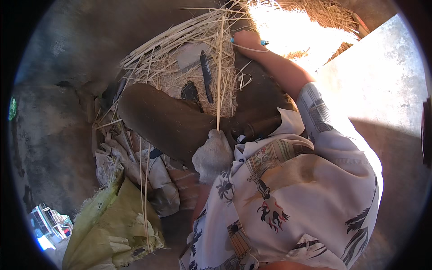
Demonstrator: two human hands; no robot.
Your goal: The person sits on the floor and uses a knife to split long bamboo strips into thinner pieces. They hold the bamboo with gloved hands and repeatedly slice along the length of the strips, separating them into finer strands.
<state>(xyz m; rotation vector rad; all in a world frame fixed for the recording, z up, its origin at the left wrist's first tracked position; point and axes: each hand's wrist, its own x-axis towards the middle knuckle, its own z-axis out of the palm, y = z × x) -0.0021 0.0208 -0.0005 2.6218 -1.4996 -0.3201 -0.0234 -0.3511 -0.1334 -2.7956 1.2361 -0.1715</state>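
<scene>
My left hand (pixel 213 152), wrapped in a whitish cloth or glove, sits by my knee and pinches the lower end of a long pale cane strip (pixel 219 72) that runs straight up over the straw. My right hand (pixel 246 40) reaches far forward to the strip's upper part. It is closed around a small blue-handled tool (pixel 263 42), whose blue ends stick out on both sides of the fist. A thin pale strand loops over my right wrist. My bent leg (pixel 157 114) in brown cloth lies across the middle.
A heap of straw and split cane (pixel 180 49) covers the ground ahead. On it lie a long dark knife (pixel 206 72) and a dark flat object (pixel 189 92). Crumpled cloths and a yellow-green woven sack (pixel 108 216) lie lower left. A pale concrete wall (pixel 382 81) stands at right.
</scene>
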